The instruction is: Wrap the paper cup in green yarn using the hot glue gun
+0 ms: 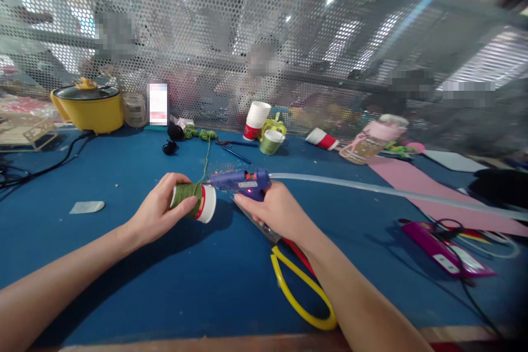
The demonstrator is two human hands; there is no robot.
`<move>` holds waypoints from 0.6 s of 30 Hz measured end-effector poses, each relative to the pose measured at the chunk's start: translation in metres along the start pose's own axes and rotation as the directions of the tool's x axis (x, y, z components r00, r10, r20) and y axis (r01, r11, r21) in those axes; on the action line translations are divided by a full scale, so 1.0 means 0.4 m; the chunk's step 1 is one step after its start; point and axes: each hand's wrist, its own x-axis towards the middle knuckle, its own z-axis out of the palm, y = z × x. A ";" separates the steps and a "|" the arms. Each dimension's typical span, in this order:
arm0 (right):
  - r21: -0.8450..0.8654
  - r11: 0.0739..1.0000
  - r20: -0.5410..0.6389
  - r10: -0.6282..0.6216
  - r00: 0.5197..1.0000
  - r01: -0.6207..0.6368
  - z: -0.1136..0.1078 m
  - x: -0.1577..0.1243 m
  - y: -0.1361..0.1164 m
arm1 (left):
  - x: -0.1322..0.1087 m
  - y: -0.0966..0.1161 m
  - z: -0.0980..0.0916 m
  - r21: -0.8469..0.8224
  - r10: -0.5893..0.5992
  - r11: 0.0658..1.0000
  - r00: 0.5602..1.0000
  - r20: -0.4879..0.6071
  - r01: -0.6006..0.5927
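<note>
Head-worn view, facing forward, angled down, above blue table [165, 297]

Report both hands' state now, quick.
Left hand: closed, holding the yarn-wrapped cup on its side.
Right hand: closed, holding the glue gun by its grip.

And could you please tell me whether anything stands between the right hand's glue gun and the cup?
Nothing visible does: the glue gun points at the cup, tip close by, with the green yarn strand beside it.

Scissors [270, 235] lie on the table [198, 291], right of the held cup [201, 201]
</note>
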 end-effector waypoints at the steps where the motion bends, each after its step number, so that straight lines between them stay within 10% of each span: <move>1: 0.050 0.998 0.019 0.031 0.999 -0.032 -0.003 0.003 0.001 | 0.000 -0.001 0.000 0.002 -0.002 1.000 1.000 -0.001 0.002; 10: 0.355 0.923 0.022 0.147 0.989 -0.146 -0.033 0.068 0.060 | 0.008 -0.010 -0.004 -0.005 -0.069 0.998 0.997 -0.023 0.069; 18: 0.117 0.971 -0.046 0.214 0.976 -0.208 -0.044 0.117 0.128 | 0.010 -0.020 -0.002 -0.021 -0.045 0.999 0.998 -0.049 0.044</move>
